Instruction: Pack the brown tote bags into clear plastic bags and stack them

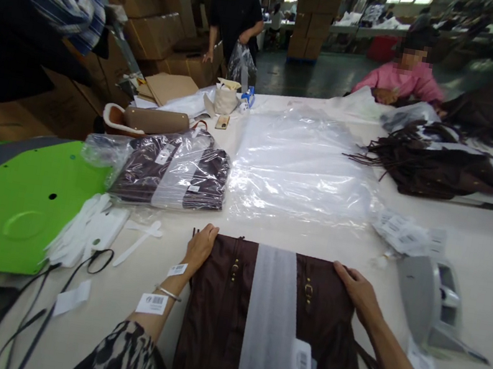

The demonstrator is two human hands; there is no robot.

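Observation:
A dark brown folded garment [214, 318] with a white foam strip [271, 321] down its middle lies on the white table [490, 250] in front of me. My left hand [200, 247] rests on its top left corner, fingers curled over the edge. My right hand [357, 289] lies flat on its top right corner, fingers stretched out. Barcode stickers cling to my left wrist and forearm. A white hang tag [302, 361] lies on the garment's lower right part.
A stack of bagged brown garments [172, 175] sits beyond my left hand, clear plastic bags [301, 168] beside it. Green machine plate [10, 208] at left, tagging tool [432, 300] at right, brown garment pile [438, 169] far right. Two people work at the far edge.

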